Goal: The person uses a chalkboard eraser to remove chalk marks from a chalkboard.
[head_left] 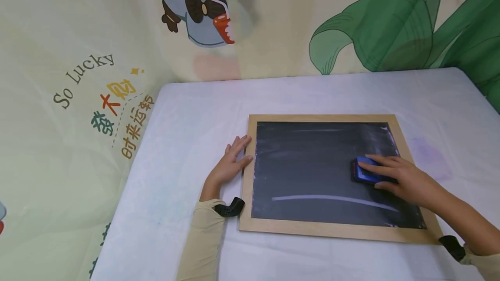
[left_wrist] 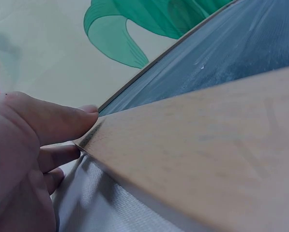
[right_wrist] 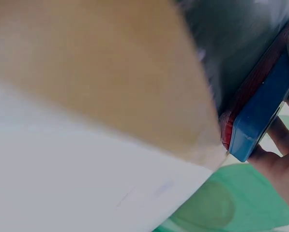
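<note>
A wood-framed blackboard (head_left: 312, 159) lies on the white-covered table, with a pale chalk curve (head_left: 332, 198) across its lower part. On the board's right side, my right hand (head_left: 406, 181) grips a blue blackboard eraser (head_left: 363, 170). The right wrist view shows the eraser's blue body (right_wrist: 260, 113) and dark red underside, with thumb and fingers about it. My left hand (head_left: 228, 166) rests at the frame's left edge, fingers extended. Up close in the left wrist view, its thumb touches the wooden frame (left_wrist: 183, 140) and the other fingers sit lower, along the outer edge.
White cloth covers the table (head_left: 187, 112), with a faint purple smudge (head_left: 429, 157) right of the board. Faint wiped streaks cross the board's upper part. Behind and to the left hangs a printed curtain (head_left: 269, 34) with leaves, a cartoon figure and lettering.
</note>
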Available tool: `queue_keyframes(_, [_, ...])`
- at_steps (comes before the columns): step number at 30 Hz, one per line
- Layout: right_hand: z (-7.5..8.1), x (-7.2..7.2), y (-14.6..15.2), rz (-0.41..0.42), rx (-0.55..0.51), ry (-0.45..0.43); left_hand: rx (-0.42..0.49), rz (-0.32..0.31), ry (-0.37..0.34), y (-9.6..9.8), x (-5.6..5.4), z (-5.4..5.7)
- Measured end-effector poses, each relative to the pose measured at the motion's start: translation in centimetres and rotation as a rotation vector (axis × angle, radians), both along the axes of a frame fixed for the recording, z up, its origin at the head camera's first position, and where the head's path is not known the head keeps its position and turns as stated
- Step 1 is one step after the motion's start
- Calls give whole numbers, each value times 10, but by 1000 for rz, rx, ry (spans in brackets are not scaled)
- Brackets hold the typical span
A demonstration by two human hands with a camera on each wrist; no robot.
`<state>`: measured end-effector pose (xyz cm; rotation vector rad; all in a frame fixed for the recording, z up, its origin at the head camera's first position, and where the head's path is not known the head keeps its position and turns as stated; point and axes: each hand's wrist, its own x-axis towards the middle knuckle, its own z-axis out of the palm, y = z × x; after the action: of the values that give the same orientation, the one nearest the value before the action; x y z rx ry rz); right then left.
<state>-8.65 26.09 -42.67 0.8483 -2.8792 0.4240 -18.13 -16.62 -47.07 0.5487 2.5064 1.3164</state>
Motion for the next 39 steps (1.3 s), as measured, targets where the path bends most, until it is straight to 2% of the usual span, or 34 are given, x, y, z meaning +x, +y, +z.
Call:
queue_keyframes(6, [-1,5,7,-50,16,-26,1,-7,3,-1,-1,0])
queue_keyframes(11, [-3,8,5,-90,-24,-51,10,-14,13,-2,0,-1])
queue_keyframes(16, [-5,10,2,-100,-65,-65,10,-13,13,-2,0,-1])
queue_keyframes(24, [-5,19,0,-105,-66,-58,-1,-16,3,-2,-1,0])
queue_keyframes(31, [-9,43,-1,-119,-80,-73,-9,-9,-3,-1,-2,0])
queue_keyframes(39, [-15,75,-5,-113,-129,-14,4,-2,-15,-1,-2,0])
